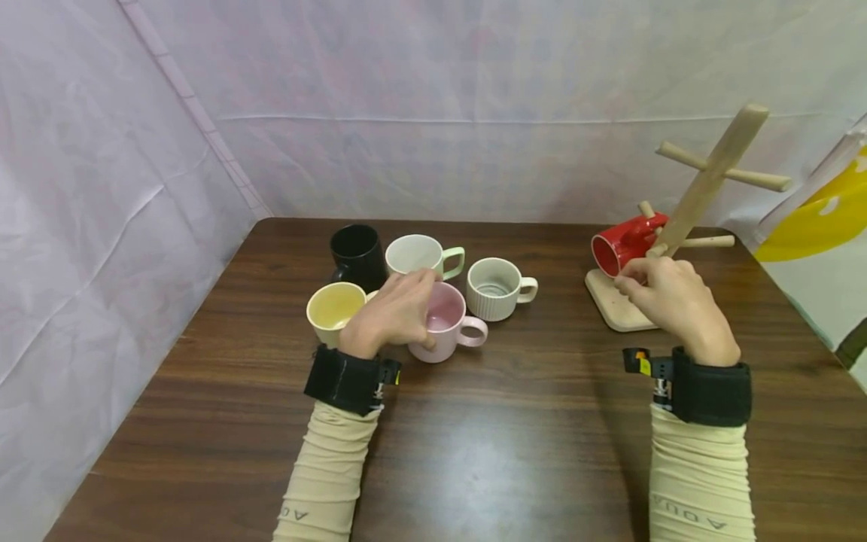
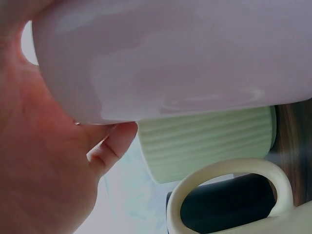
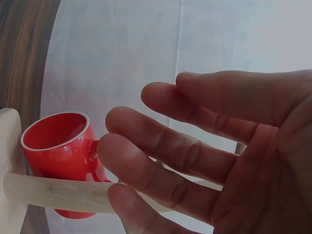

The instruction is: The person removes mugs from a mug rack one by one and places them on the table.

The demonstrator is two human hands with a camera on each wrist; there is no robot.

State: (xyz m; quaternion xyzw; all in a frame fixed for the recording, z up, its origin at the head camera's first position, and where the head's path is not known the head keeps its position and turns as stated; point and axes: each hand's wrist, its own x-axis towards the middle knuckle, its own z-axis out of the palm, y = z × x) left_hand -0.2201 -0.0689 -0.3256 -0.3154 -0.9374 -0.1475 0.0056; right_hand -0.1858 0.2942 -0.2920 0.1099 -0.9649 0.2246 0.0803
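Note:
My left hand (image 1: 393, 312) grips a pink mug (image 1: 440, 348) by its left side, thumb at the front and fingers behind. The mug's handle points right. In the left wrist view, the pink wall (image 2: 185, 63) fills the upper part, with a fingertip under its edge. Over at the right, my right hand (image 1: 677, 305) is in front of a red mug (image 1: 630, 242) on a wooden mug rack (image 1: 704, 188). The right wrist view has its fingers (image 3: 165, 146) loosely bent and holding nothing. The red mug lies tilted on a lower peg, its mouth facing left.
Around the pink mug stand a yellow mug (image 1: 332, 309), a black mug (image 1: 359, 256), a white mug with a pale green handle (image 1: 454, 262) and a ribbed white mug (image 1: 493, 301). Pale cloth (image 1: 440, 150) hangs behind the brown table (image 1: 528, 452).

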